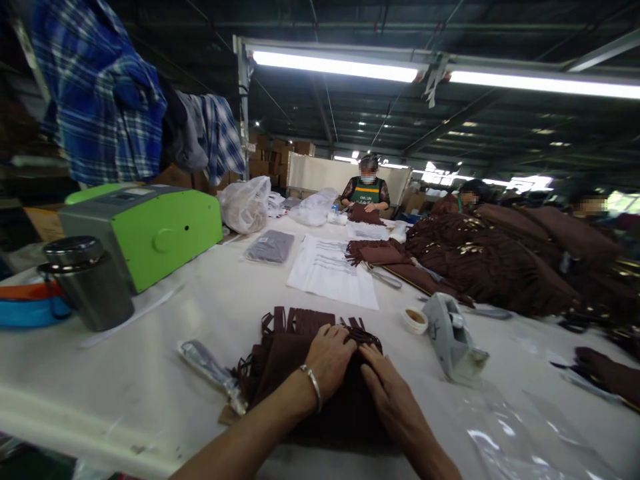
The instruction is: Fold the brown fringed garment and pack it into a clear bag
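Note:
A dark brown fringed bag (280, 360) lies on the white table right in front of me, with strips of fringe spread along its far and left edges. My left hand (330, 357), a silver bracelet at its wrist, rests on top with slightly bent fingers against the bunched fringe. Beside it, my right hand (387, 383) lies open, its extended fingers touching the bag's right part and the dark cords near its top. Both palms face down, so their undersides are hidden. A clear-wrapped bundle (213, 373) touches the bag's left side.
A tape dispenser (453, 340) and small round tub (415, 320) stand to the right, near clear plastic bags (520, 427). Brown fringed bags (490, 260) are heaped behind. At left are a green-and-grey machine (165, 233) and dark flask (93, 287). A co-worker (367, 190) handles brown material opposite.

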The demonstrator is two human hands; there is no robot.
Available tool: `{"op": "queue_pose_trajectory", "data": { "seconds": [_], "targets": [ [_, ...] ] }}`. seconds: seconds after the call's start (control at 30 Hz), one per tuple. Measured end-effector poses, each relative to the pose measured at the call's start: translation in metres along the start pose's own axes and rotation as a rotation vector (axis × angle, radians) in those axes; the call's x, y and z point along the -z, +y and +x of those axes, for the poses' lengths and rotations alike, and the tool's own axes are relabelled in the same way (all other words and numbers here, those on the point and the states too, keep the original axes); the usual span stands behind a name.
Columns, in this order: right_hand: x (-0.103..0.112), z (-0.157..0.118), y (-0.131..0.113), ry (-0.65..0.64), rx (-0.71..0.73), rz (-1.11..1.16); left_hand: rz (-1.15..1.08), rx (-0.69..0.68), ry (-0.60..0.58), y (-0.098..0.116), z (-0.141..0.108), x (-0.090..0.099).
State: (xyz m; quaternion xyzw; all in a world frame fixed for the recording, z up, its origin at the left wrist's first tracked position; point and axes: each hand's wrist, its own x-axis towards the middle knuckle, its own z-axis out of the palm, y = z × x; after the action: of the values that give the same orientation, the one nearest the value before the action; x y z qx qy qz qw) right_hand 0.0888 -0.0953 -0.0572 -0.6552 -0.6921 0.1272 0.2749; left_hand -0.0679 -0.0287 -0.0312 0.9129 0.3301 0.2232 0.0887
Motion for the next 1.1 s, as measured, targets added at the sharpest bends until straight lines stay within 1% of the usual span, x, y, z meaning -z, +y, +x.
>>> {"op": "queue_pose_trajectory", "data": {
  "seconds": [0.07,0.1,0.13,0.2,0.23,0.27,0.37,0.47,0.5,0.57,0.63,0.7,0.77,0.87,0.97,1.03,1.1],
  "targets": [
    [0.002,0.008,0.004,0.054,-0.029,-0.033,0.051,-0.020,-0.015,0.000,-0.007,0.001],
    [0.001,0.013,0.006,0.050,-0.021,-0.071,0.052,-0.017,-0.027,0.000,-0.010,0.001],
    [-0.002,0.016,0.009,0.019,0.011,-0.116,0.037,-0.007,-0.038,0.001,-0.013,0.000],
    [-0.012,0.020,0.011,-0.076,0.124,-0.199,-0.004,0.026,-0.047,0.001,-0.020,0.001],
    [-0.019,0.020,0.012,-0.099,0.180,-0.237,-0.022,0.040,-0.046,0.000,-0.025,0.003],
    [-0.026,0.019,0.013,-0.092,0.227,-0.274,-0.038,0.052,-0.037,-0.002,-0.031,0.007],
    [-0.043,0.015,0.015,0.013,0.349,-0.351,-0.034,0.111,0.033,-0.017,-0.057,0.031],
    [-0.052,0.015,0.016,0.051,0.491,-0.372,0.054,0.282,0.108,-0.040,-0.096,0.065],
    [-0.052,0.016,0.015,0.047,0.519,-0.368,0.087,0.346,0.109,-0.049,-0.111,0.076],
    [-0.051,0.018,0.007,0.031,0.540,-0.347,0.141,0.437,0.064,-0.063,-0.140,0.094],
    [-0.048,0.022,-0.011,0.017,0.545,-0.304,0.161,0.464,0.000,-0.073,-0.165,0.103],
    [-0.045,0.026,-0.039,-0.013,0.562,-0.239,0.172,0.459,-0.035,-0.075,-0.183,0.105],
    [-0.043,0.031,-0.075,-0.081,0.586,-0.167,0.202,0.451,-0.048,-0.072,-0.193,0.103],
    [-0.046,0.040,-0.129,-0.214,0.580,-0.123,0.243,0.471,-0.062,-0.064,-0.200,0.102],
    [-0.055,0.052,-0.171,-0.328,0.579,-0.189,0.231,0.509,-0.078,-0.060,-0.207,0.105],
    [-0.064,0.061,-0.191,-0.408,0.593,-0.293,0.226,0.513,-0.084,-0.059,-0.211,0.106],
    [-0.073,0.069,-0.205,-0.501,0.588,-0.427,0.223,0.500,-0.078,-0.058,-0.216,0.106]
  ]
}}
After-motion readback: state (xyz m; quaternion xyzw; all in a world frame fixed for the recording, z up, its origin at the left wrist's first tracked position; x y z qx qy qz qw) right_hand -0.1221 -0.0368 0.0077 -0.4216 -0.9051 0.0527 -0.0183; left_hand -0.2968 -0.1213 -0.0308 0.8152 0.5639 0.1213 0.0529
